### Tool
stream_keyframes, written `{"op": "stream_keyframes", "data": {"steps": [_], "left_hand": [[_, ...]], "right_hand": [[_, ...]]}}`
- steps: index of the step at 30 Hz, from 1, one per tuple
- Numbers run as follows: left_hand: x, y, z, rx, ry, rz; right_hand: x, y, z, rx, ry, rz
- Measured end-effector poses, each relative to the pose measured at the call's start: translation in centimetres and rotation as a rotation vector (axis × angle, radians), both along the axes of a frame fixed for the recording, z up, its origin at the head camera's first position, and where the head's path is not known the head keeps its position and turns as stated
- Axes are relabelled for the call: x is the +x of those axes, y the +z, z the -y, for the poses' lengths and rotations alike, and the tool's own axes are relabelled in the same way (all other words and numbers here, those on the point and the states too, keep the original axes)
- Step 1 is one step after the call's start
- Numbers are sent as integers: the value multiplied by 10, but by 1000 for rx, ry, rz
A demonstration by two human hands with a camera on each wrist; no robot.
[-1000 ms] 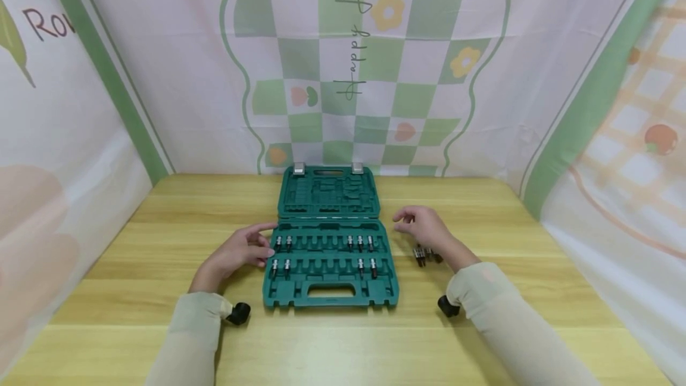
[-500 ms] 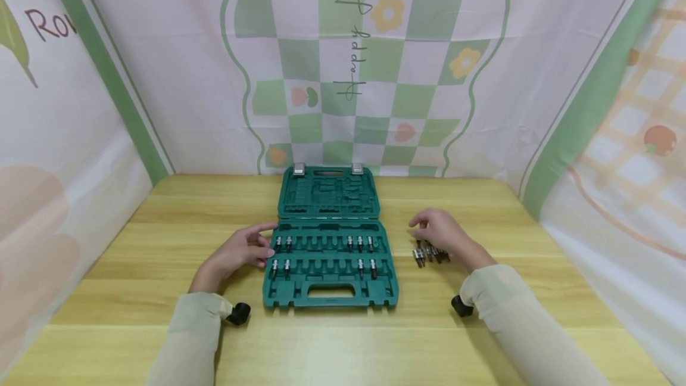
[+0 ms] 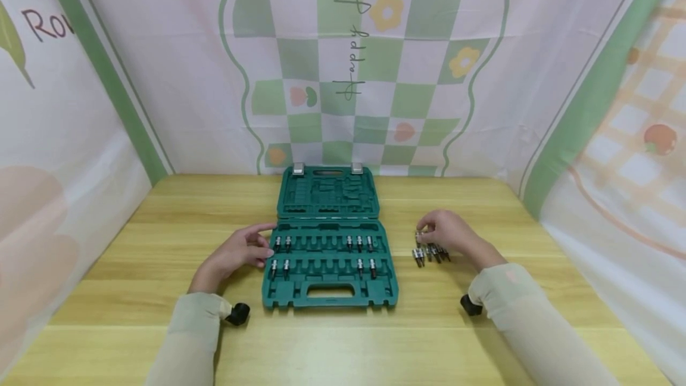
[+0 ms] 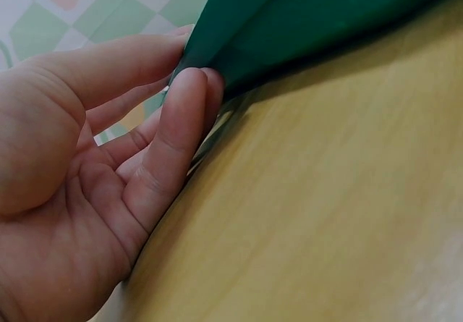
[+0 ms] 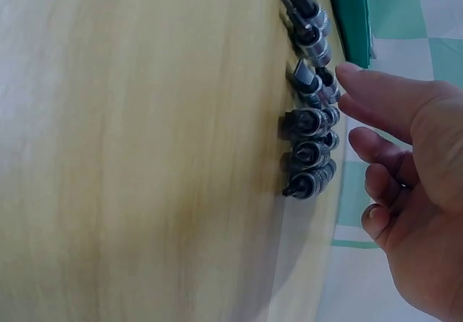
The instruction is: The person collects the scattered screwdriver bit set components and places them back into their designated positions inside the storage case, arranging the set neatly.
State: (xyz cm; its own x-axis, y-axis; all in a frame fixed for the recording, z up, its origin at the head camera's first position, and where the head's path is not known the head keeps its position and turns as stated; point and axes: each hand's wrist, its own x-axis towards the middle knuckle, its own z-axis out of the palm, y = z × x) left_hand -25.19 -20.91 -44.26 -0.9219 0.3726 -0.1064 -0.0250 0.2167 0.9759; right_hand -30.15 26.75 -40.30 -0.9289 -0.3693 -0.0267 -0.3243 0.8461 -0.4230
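one hand, my right hand point(image 3: 449, 232), is to the right of the green case point(image 3: 286, 292), thumb and forefinger bent and close together at a small bit socket point(image 3: 418, 236); i cannot tell whether they have it pinched or only meet it. near those fingertips, also right of the case, a cluster of loose bit sockets point(image 5: 309, 152) sits on the bench point(image 3: 321, 350), silver collars and dark tips crowded together. each should feel light but hard, stiff and rather slick, unlikely to break; i'd take it by the round silver collar, which offers more to hold than the narrow dark tip. my left hand point(image 3: 236, 250) is at the left edge of the case, loosely bent, touching it without wrapping round it. inside the case, nine seated bit sockets point(image 3: 360, 244) sit towards the ends of two rows, with more slots point(image 3: 323, 243) between them. at the back of the case its lid point(image 3: 300, 195) is folded back, and beyond hangs a checked cloth point(image 3: 337, 52).
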Motion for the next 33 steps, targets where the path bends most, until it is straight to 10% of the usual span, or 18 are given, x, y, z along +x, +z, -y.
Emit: {"op": "stream_keyframes", "data": {"steps": [33], "left_hand": [[-2,-2,1,8,3,-2]], "right_hand": [[-2,-9,19,-8,20,-152]]}}
